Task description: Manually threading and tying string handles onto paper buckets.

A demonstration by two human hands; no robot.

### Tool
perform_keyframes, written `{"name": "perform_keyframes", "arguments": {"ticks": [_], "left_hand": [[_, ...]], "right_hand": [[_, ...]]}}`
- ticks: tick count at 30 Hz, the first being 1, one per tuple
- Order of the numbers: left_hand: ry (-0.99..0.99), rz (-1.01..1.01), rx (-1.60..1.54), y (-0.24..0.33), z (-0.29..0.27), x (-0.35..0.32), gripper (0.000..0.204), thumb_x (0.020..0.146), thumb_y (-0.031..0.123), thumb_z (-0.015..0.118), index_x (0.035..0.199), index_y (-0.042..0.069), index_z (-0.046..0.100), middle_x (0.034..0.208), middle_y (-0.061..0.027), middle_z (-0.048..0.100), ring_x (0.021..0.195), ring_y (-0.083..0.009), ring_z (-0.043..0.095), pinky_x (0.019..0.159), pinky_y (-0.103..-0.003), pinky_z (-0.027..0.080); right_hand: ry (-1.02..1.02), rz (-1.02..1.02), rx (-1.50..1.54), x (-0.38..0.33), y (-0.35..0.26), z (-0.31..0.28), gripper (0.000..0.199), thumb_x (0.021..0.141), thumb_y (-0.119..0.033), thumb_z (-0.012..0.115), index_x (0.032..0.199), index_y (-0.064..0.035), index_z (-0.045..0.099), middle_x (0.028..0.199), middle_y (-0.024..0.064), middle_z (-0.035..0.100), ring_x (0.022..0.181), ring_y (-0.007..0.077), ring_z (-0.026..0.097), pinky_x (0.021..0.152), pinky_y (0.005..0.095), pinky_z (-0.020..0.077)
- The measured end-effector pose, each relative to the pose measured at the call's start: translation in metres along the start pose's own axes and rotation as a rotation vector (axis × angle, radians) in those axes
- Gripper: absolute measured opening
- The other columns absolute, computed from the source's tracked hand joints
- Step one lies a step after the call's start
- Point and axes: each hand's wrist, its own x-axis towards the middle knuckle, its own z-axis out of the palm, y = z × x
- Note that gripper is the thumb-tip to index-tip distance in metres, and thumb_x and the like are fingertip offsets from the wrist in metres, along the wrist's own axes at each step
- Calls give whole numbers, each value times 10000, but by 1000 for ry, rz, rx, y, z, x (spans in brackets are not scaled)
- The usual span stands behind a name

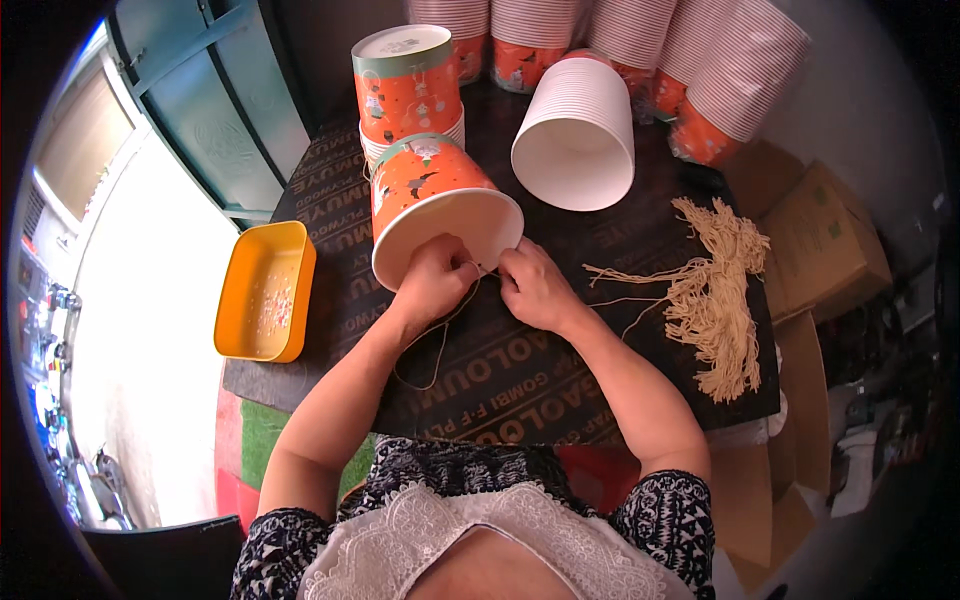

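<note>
On the dark counter (520, 380) an orange paper bucket (430, 195) lies on its side with its open white mouth turned toward the person, and both hands work at the near edge of its rim. The left hand (432, 280) is clenched in a pinch on a thin beige string (440, 335), whose slack loops down toward the near edge of the counter; the right hand (535, 285) is closed in a grip on the same string just beside the rim, fingertips nearly touching the left hand's. Whether the string already passes through the bucket's wall cannot be told, since the fingers cover that spot. To the right lies a loose bundle of cut strings (715, 300), a few strands trailing toward the right hand. Farther off stand a second upright orange bucket (405, 80), a nested stack of white-lined buckets (580, 140) lying on its side, and more stacks (640, 40) at the far edge. A yellow tray (262, 292) holding small bits sits at the left, hanging partly over the counter's edge. The bucket rests on its curved side, so a hard tug could roll it away or crease the thin rim; the hanging slack might snag or slip from the pinch; and the tray looks liable to tip if an elbow knocks it.
</note>
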Motion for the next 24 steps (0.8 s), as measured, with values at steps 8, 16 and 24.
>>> {"name": "perform_keyframes", "arguments": {"ticks": [8, 16, 24], "left_hand": [[-216, -203, -511, 16, -5, 1, 133, 849, 90, 581, 894, -23, 635, 713, -45, 603, 609, -105, 543, 540, -256, 434], [-39, 5, -230, 3, 12, 4, 149, 860, 85, 575, 835, -48, 639, 723, -119, 631, 638, -199, 592, 595, -321, 468], [11, 124, -15, 8, 15, 3, 88, 787, 38, 607, 784, -36, 655, 755, -219, 645, 736, -341, 649, 665, -397, 498]], "right_hand": [[-13, 19, 12, -3, 2, 1, 158, 687, 17, 579, 841, 32, 547, 980, 234, 539, 937, 426, 533, 824, 494, 441], [-30, 52, 10, -2, 3, 3, 174, 718, 16, 573, 888, 30, 542, 976, 236, 538, 930, 427, 534, 820, 488, 442], [93, 44, 208, 2, -2, 1, 89, 795, 30, 558, 879, 33, 587, 984, 218, 553, 935, 412, 556, 801, 457, 465]]}}
